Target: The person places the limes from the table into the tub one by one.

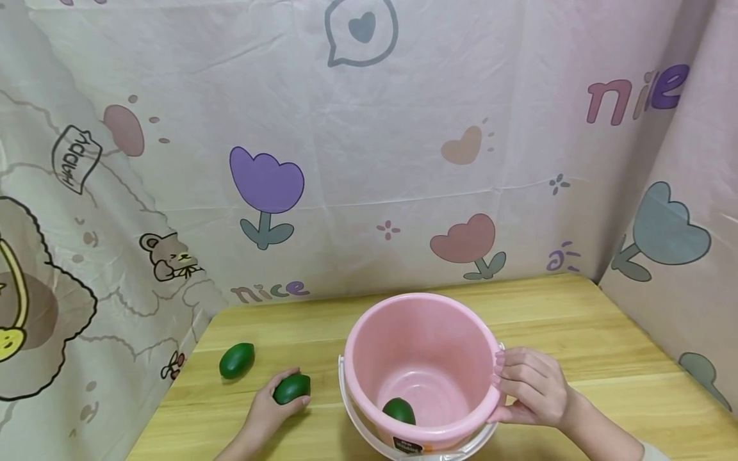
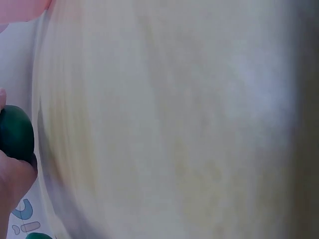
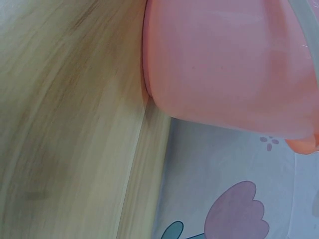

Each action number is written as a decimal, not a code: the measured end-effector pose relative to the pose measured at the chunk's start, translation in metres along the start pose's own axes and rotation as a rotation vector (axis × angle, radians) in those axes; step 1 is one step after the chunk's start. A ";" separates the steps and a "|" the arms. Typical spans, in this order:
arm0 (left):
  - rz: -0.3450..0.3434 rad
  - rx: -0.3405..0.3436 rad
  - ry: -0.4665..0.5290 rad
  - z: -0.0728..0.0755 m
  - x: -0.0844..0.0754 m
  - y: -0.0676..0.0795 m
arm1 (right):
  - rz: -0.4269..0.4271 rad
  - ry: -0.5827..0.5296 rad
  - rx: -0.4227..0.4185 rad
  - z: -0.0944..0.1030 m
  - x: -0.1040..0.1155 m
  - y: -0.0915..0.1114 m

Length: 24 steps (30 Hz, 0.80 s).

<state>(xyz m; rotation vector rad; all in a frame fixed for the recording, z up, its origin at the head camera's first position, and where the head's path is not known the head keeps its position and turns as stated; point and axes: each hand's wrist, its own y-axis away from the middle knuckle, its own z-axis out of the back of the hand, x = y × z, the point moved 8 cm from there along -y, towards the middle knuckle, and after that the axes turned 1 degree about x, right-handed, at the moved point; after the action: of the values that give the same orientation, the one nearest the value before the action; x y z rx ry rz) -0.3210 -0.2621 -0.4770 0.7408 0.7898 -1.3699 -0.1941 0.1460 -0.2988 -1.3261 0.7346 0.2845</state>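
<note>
My left hand (image 1: pixel 268 410) holds a dark green lime (image 1: pixel 293 389) between thumb and fingers, left of a pink bucket (image 1: pixel 423 330). At the bucket's right side, my right hand (image 1: pixel 536 387) grips the rim, fingers near the handle's joint. Inside the bucket, a second lime (image 1: pixel 399 410) lies at the bottom, toward the front. Another lime (image 1: pixel 237 361) rests on the table, beyond and left of my left hand. In the left wrist view the held lime (image 2: pixel 17 133) shows at the left edge. The bucket's outer wall (image 3: pixel 229 64) fills the upper right wrist view.
A light wooden table (image 1: pixel 548 320) carries everything. The bucket's pale handle (image 1: pixel 360 422) hangs down across its front. Patterned cloth (image 1: pixel 357 128) stands behind the table and along its left and right sides.
</note>
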 end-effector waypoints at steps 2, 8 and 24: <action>-0.002 -0.002 0.000 0.000 -0.002 0.000 | -0.001 0.002 0.000 0.000 0.000 0.000; -0.018 -0.011 0.003 0.000 -0.009 0.003 | -0.004 0.006 -0.001 0.001 0.000 0.001; -0.054 -0.005 0.022 -0.003 -0.023 0.006 | -0.003 -0.002 0.001 0.001 0.000 0.000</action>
<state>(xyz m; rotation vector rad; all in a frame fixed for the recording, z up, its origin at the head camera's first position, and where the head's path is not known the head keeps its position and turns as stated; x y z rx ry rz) -0.3164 -0.2468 -0.4588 0.7362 0.8350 -1.4099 -0.1935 0.1463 -0.2988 -1.3259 0.7309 0.2831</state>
